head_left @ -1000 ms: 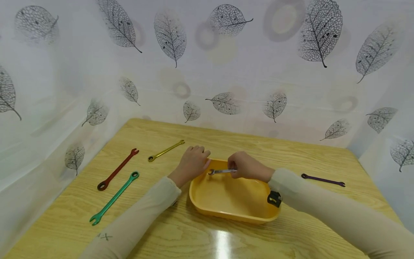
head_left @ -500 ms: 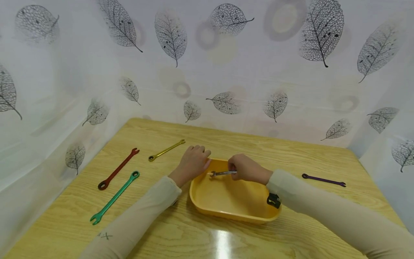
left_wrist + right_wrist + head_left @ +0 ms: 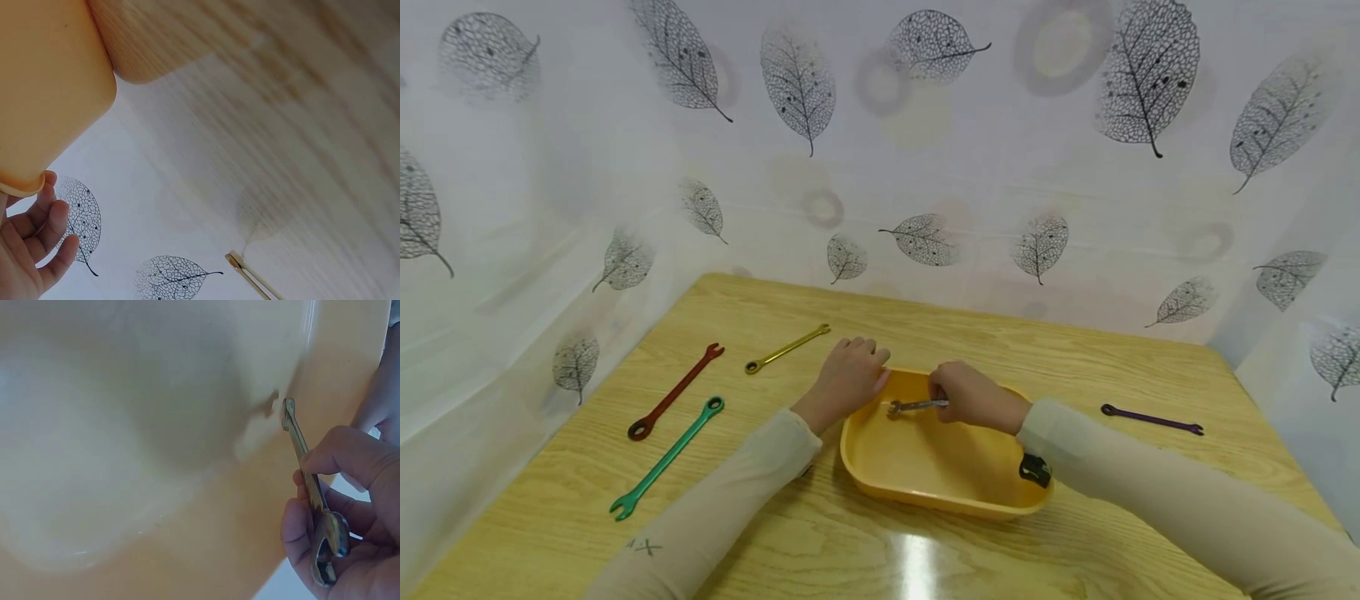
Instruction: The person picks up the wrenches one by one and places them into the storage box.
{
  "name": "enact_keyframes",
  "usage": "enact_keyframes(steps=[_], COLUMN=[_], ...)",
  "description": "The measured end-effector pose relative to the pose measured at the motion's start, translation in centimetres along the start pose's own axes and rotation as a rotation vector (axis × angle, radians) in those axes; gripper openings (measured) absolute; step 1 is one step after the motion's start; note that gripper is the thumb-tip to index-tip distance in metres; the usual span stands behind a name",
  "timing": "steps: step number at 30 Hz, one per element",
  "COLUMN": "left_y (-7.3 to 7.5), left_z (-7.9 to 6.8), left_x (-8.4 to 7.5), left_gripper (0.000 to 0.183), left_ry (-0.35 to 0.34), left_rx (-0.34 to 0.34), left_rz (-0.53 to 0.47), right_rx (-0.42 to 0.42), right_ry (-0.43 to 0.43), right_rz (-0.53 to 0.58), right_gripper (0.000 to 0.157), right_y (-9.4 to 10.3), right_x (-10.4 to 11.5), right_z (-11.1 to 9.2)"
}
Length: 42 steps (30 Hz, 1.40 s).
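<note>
While my left hand (image 3: 847, 377) steadies the yellow-orange tray (image 3: 936, 467) at its far-left rim, my right hand (image 3: 976, 396) grasps the silver wrench (image 3: 919, 405) inside the tray, near its far wall. The right thumb and fingers are closed about the shaft, one end projecting ahead; I cannot tell whether that end touches the tray. The left fingers are curled at the rim, holding it. In my judgement, good handling requires a firm pinch, a still tray, and, for any setting down, contact with the tray bottom before release
</note>
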State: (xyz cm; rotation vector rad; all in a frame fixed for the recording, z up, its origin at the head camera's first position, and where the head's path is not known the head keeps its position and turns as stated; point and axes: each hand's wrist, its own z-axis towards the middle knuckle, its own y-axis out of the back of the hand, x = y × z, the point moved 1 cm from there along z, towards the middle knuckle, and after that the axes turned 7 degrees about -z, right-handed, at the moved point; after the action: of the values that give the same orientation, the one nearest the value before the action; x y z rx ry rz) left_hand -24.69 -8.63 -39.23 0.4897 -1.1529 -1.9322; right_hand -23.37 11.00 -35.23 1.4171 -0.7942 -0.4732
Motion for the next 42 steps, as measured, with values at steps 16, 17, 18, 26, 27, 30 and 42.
enact_keyframes(steps=[16, 17, 18, 26, 27, 30, 42], left_y=[-0.08, -0.08, -0.09, -0.22, -0.22, -0.21, 0.02], left_z=[0.04, 0.04, 0.04, 0.01, 0.0, 0.01, 0.0], left_x=[-0.12, -0.12, -0.11, -0.06, -0.06, -0.06, -0.13], left_gripper=[0.015, 0.015, 0.015, 0.016, 0.015, 0.016, 0.015], left_ry=[0.021, 0.02, 0.021, 0.019, 0.017, 0.015, 0.007], left_rx=[0.031, 0.031, 0.03, 0.027, 0.029, 0.034, 0.015], left_rz=[-0.007, -0.007, -0.007, -0.003, 0.0, 0.003, 0.002], right_rx=[-0.001, -0.001, -0.001, -0.016, -0.019, -0.024, -0.022], right_ry=[0.0, -0.001, 0.0, 0.01, 0.012, 0.015, 0.018], right_rz=[-0.05, -0.052, -0.052, -0.074, -0.078, -0.086, -0.114], right_gripper=[0.01, 0.01, 0.01, 0.014, 0.014, 0.015, 0.009], right_y=[-0.32, -0.33, -0.33, -0.56, -0.61, -0.71, -0.34], right_x=[0.44, 0.45, 0.46, 0.37, 0.33, 0.26, 0.32], right_z=[0.08, 0.08, 0.08, -0.04, -0.04, -0.03, -0.26])
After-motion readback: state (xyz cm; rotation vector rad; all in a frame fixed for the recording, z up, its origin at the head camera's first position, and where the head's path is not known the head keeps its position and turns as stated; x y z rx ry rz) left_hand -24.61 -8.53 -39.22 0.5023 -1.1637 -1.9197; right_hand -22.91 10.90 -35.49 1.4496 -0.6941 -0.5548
